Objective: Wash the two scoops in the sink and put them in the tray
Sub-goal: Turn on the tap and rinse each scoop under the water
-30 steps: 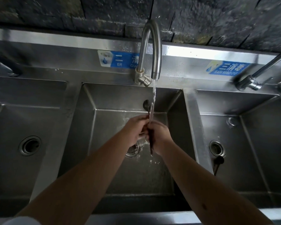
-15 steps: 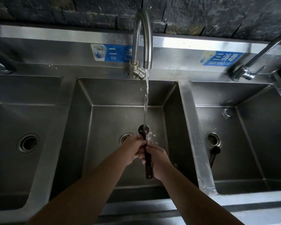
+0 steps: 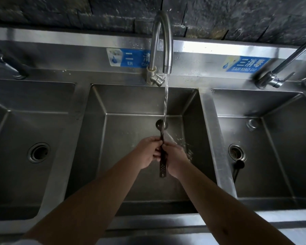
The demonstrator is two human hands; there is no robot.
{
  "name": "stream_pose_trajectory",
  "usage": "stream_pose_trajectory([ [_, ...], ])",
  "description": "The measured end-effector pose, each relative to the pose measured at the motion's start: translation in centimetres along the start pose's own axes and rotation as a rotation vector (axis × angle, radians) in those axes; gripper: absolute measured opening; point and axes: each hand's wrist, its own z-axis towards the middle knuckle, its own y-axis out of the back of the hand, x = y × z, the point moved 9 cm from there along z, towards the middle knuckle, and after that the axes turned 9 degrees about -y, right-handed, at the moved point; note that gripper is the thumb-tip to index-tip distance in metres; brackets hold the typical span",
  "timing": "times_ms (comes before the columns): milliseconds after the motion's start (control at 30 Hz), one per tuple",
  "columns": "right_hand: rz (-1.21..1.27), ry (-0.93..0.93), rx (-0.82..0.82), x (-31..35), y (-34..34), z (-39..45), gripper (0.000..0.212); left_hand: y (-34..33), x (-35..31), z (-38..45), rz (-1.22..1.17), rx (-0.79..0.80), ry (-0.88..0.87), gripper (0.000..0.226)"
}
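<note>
Scoop (image 3: 162, 167) mid-handle hidden by hands; left basin (image 3: 11, 156) cropped.

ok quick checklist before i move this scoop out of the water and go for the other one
1. Water running on the scoop: ok, the stream from the middle faucet lands at the bowl of the scoop.
2. Grip: ok, left hand and right hand both hold the handle.
3. Scoop clean: cannot tell, it is dark and wet.
4. Second scoop located: ok, it lies in the right basin, by the drain, second scoop.
5. Tray ready: cannot tell, no tray is in view.
6. Middle basin draining: ok, no pooled water shows.
</note>
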Motion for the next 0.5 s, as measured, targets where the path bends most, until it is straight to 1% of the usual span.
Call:
stream_pose_trajectory([
  [133, -0.015, 0.075, 0.039, 3.1, -1.8, 0.2, 0.027, -0.6, -2.9, 1.0, -0.068, 0.031, -0.080, 0.024],
  [233, -0.021, 0.119, 0.058, 5.2, -2.7, 0.2, 0.028, -0.9, -5.0, 1.4, -0.072, 0.057, -0.125, 0.024],
  [300, -0.036, 0.147, 0.098, 6.6, -3.6, 0.0, 0.028, -1.1, -6.6, 1.6, -0.053, 0.065, -0.150, 0.024],
  [400, -0.038, 0.202, 0.146, 8.8, -5.2, -0.7, 0.029, -1.6, -9.2, 1.9, -0.073, 0.056, -0.185, 0.029],
  [500, -0.029, 0.270, 0.170, 11.3, -6.8, -1.4, 0.021, -2.0, -12.1, 2.3, -0.068, 0.031, -0.249, 0.034],
])
